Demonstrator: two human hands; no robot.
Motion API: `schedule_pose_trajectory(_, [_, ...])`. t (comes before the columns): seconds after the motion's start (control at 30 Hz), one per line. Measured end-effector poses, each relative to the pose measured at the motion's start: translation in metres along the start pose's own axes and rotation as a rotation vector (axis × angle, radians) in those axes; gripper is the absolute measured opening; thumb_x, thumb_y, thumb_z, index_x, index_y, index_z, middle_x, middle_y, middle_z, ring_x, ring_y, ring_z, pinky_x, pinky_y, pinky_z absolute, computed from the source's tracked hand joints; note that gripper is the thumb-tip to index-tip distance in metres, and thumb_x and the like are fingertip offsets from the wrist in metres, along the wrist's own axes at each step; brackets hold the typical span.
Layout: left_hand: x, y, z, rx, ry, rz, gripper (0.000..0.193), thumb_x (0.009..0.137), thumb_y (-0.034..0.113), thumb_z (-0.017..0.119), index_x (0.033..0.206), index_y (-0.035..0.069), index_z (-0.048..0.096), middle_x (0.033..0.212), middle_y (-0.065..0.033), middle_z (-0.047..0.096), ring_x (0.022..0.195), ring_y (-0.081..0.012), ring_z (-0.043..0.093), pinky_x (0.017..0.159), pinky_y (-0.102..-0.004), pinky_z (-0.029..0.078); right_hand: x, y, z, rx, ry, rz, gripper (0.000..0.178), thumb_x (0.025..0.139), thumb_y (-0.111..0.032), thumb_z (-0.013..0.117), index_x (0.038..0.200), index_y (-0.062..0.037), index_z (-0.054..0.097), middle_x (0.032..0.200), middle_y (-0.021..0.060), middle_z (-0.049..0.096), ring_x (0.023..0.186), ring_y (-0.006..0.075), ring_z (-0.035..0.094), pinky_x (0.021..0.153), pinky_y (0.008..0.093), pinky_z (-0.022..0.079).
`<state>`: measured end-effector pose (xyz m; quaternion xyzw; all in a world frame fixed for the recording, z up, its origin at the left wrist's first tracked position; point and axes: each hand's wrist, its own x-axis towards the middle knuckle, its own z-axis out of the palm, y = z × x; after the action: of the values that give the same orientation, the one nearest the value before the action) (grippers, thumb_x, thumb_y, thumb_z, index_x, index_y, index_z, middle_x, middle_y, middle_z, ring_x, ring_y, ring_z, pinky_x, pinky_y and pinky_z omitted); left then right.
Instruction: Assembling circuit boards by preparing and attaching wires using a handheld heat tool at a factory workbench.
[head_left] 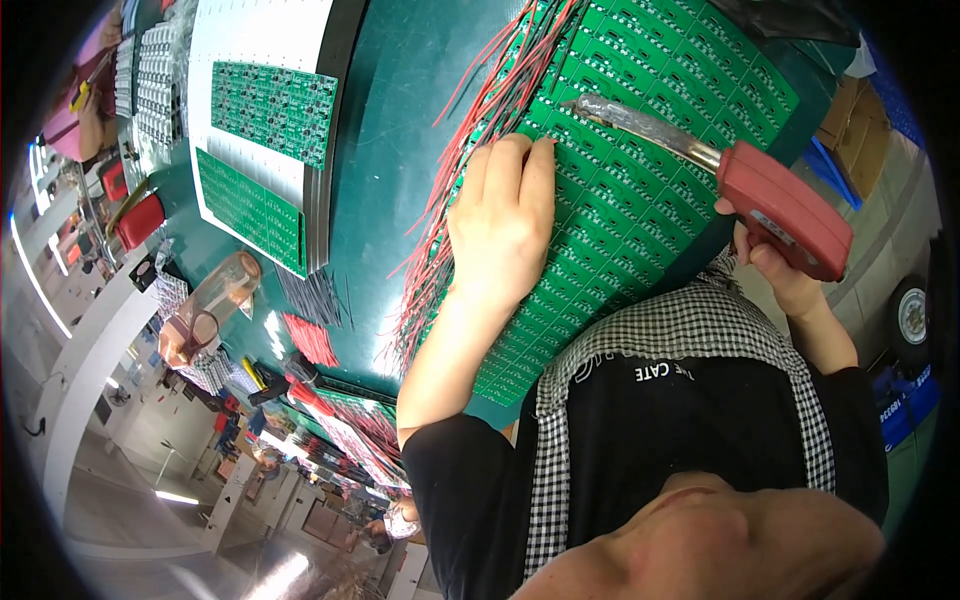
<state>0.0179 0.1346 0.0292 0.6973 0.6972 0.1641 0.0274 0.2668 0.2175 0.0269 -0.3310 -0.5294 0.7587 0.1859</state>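
My left hand (503, 215) is closed over the edge of a large sheet of green circuit boards (640, 200), fingers together. A tiny red wire end shows at its fingertips; the rest of what it pinches is hidden. Red and black wires (480, 125) run in a loose row along the sheet's left edge, beside and under this hand. With my right hand (785, 280) I grip a red-handled soldering gun (785, 210) from below. Its metal barrel points left across the boards, and its dark tip is just above and right of my left fingertips.
On the green table (390, 150), a white stack (260, 35) carries two green board panels (272, 112). Below it lie bundles of black wires (315, 298) and red wires (310, 340), near a clear plastic bottle (225, 285). A cardboard box (857, 135) stands at far right.
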Motion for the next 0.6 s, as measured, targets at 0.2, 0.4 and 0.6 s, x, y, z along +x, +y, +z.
schedule_pose_trajectory(0.2, [0.011,0.0,0.002,-0.037,0.034,0.009,0.026,0.065,0.004,0.054,0.091,0.001,0.056,0.08,-0.007,0.049,0.07,-0.0204,0.051,0.055,-0.0289,0.045,0.001,-0.003,-0.003,-0.027,-0.005,-0.01,0.036,0.077,-0.013,0.059,0.11,-0.0008,0.05,0.089,0.0005,0.053,0.068,0.006,0.041,0.062,0.0201,0.036])
schedule_pose_trajectory(0.4, [0.02,0.001,0.003,-0.052,0.047,0.035,0.027,0.065,0.004,0.054,0.091,0.001,0.056,0.08,-0.0074,0.049,0.07,-0.0203,0.051,0.055,-0.0288,0.045,-0.006,-0.005,-0.01,-0.045,-0.007,0.002,0.031,0.075,-0.007,0.06,0.104,-0.0018,0.051,0.092,0.0026,0.055,0.072,0.0073,0.046,0.064,0.0212,0.039])
schedule_pose_trajectory(0.6, [0.015,-0.001,0.004,-0.03,0.044,0.049,0.028,0.064,0.003,0.054,0.092,0.0,0.056,0.081,-0.0085,0.049,0.07,-0.0209,0.051,0.057,-0.0285,0.045,-0.011,0.008,-0.015,0.028,-0.032,0.07,0.037,0.074,-0.004,0.062,0.109,-0.0021,0.049,0.091,0.0031,0.054,0.079,0.0082,0.049,0.069,0.0214,0.041])
